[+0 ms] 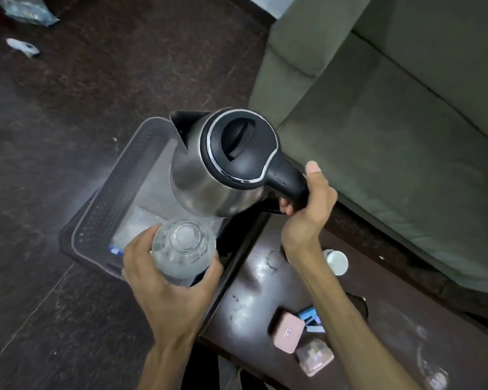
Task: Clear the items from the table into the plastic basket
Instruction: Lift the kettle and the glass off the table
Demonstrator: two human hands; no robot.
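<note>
A steel electric kettle (206,175) with a black lid hangs over the dark plastic basket (107,204), held by its black handle in my right hand (310,204). My left hand (164,277) grips a clear glass bottle (184,249) from below, over the basket's near end. The basket stands on the floor at the left of the dark wooden table (254,299). Some pale packets lie in the basket's bottom. On the table lie a pink case (288,331), a blue packet (312,319), a clear pink box (315,357) and a small white cup (335,261).
A grey-green sofa (392,114) runs along the right, close behind the table. Two pieces of plastic wrapping (26,12) lie on the dark floor at the far left. A glass object (437,378) shows at the table's bottom right corner.
</note>
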